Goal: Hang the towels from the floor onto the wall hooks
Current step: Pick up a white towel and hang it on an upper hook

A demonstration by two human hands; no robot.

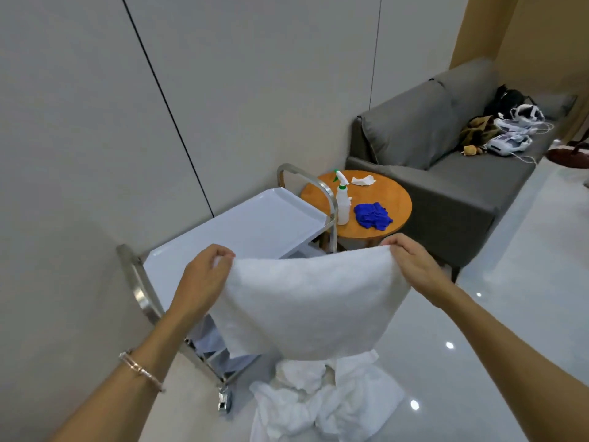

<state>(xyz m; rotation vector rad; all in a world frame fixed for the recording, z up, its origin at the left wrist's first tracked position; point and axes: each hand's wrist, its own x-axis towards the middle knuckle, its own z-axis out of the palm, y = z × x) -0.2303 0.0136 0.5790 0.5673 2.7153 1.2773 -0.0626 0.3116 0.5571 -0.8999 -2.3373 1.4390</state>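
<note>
A white towel (306, 301) hangs spread out in front of me, held up by its top edge. My left hand (204, 275) pinches its left corner and my right hand (411, 266) grips its right corner. Below it, a heap of more white towels (322, 400) lies crumpled on the glossy floor. No wall hooks show in this view.
A steel trolley (140, 291) with a white top tray stands against the wall on my left. Behind it, a round wooden table (392, 193) carries a spray bottle (342, 202), a blue cloth (373, 215) and a tissue. A grey sofa (446, 186) with shoes stands at the right.
</note>
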